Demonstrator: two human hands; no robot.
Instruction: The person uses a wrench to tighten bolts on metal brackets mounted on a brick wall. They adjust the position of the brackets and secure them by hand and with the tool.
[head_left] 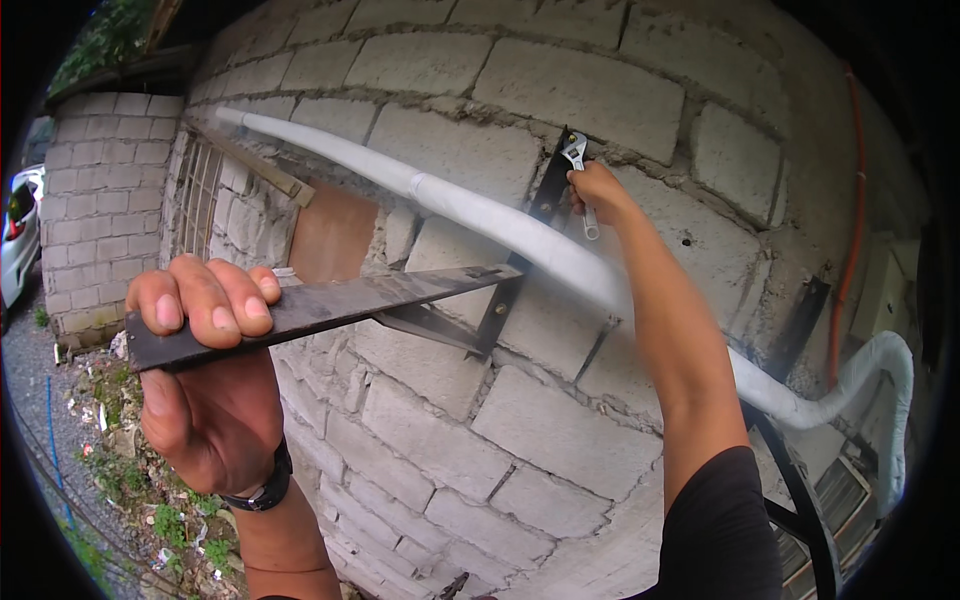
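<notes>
Wrench at the top bolt while the left hand steadies the wall bracket

The work in hand looks like turning a bolt on a dark metal bracket (370, 301) set against a rough block wall (430, 420). The left hand (215, 395) grasps the near end of the bracket's long arm, fingers curled over the top and thumb underneath; a black watch (266, 488) sits on that wrist. The right hand (598, 192) is clenched around the handle of a silver wrench (574, 152), its head up at the top of the bracket's upright, by a yellowish bolt (573, 138). Whether the jaws are seated on the bolt head, I cannot tell at this size. Another bolt (500, 309) shows lower on the upright, below the arm. A white wrapped pipe (480, 211) slants across the front of the upright, just above where the arm joins it; whether it touches the arm is unclear.

My reading is that the turning is under way or about to start; tightening or loosening cannot be judged from here. The next move calls for a snug fit of the wrench on the bolt, then a short swing of the handle that stays clear of the pipe running below the right hand, with the left hand keeping the bracket from twisting.
</notes>
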